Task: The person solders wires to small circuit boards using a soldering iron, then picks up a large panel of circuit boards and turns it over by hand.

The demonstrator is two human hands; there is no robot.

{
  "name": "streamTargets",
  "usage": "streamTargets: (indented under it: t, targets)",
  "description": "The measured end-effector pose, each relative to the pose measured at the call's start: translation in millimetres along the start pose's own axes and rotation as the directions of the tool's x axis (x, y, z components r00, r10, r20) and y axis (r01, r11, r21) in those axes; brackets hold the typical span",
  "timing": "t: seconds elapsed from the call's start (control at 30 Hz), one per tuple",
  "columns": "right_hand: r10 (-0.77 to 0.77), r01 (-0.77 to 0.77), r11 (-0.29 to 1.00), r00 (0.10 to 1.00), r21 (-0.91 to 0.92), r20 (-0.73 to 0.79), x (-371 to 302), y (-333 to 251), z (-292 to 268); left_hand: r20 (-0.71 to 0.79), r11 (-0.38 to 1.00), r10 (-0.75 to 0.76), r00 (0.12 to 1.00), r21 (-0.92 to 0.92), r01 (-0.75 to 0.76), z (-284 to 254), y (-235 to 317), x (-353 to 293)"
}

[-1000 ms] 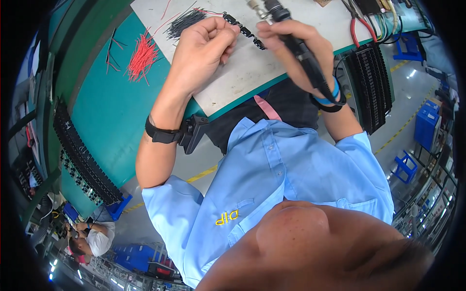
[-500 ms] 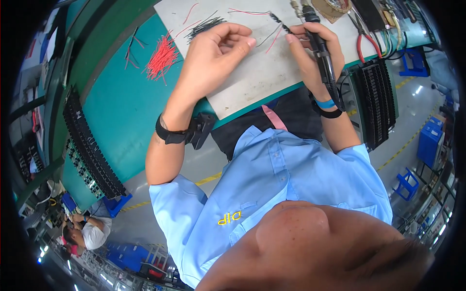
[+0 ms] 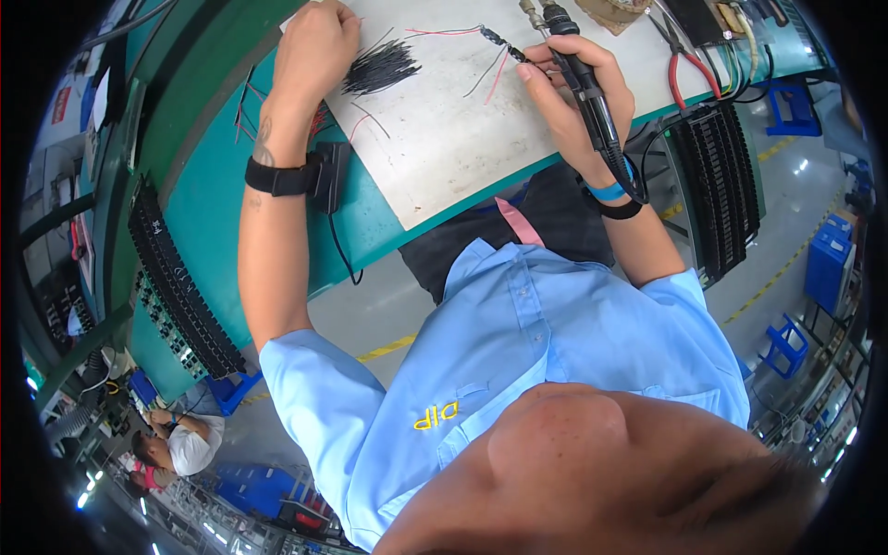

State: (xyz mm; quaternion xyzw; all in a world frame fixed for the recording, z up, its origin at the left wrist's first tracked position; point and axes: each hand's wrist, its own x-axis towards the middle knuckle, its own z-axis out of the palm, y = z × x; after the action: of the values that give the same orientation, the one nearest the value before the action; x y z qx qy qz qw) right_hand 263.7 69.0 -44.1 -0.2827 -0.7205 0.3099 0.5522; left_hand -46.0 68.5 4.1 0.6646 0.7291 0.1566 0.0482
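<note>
My right hand (image 3: 592,88) is closed around a black soldering iron (image 3: 592,97), its metal end pointing away from me. At that hand's fingertips is a narrow dark strip of small parts (image 3: 499,39) with red and black wires coming off it; whether the fingers hold the strip I cannot tell. My left hand (image 3: 319,46) is up at the far left, its fingers curled in; anything in them is hidden. Just right of it lies a bundle of black wires (image 3: 384,69) on the white board (image 3: 462,139). A red wire pile (image 3: 321,120) is mostly hidden behind my left forearm.
Red-handled pliers (image 3: 684,69) lie at the far right, beside a dark block (image 3: 689,20). Long black slotted racks stand on the left (image 3: 185,277) and right (image 3: 717,190). A loose red and black wire (image 3: 370,118) lies near the board's left edge. Further off, a person (image 3: 180,444) sits working.
My left hand has moved left and away from me, off the board's middle, and its fingers have curled tighter. My right hand, with the soldering iron, has shifted slightly left.
</note>
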Motion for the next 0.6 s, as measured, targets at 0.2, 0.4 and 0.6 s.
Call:
streamTargets:
  t: [0.2,0.4,0.6]
  targets:
    - [0.018,-0.02,0.997,0.999,-0.078,-0.035,-1,-10,-2,-0.029,0.942,0.277,0.96,0.207,-0.265,18,-20,9]
    - [0.009,-0.01,0.996,1.0,0.089,0.01,4,-13,-1,-0.113,0.992,0.102,0.988,-0.063,-0.11,-36,-7,-29]
    - [0.025,-0.017,0.995,0.997,0.102,-0.074,5,-9,2,-0.031,0.984,0.122,0.992,-0.13,-0.125,-37,11,-33]
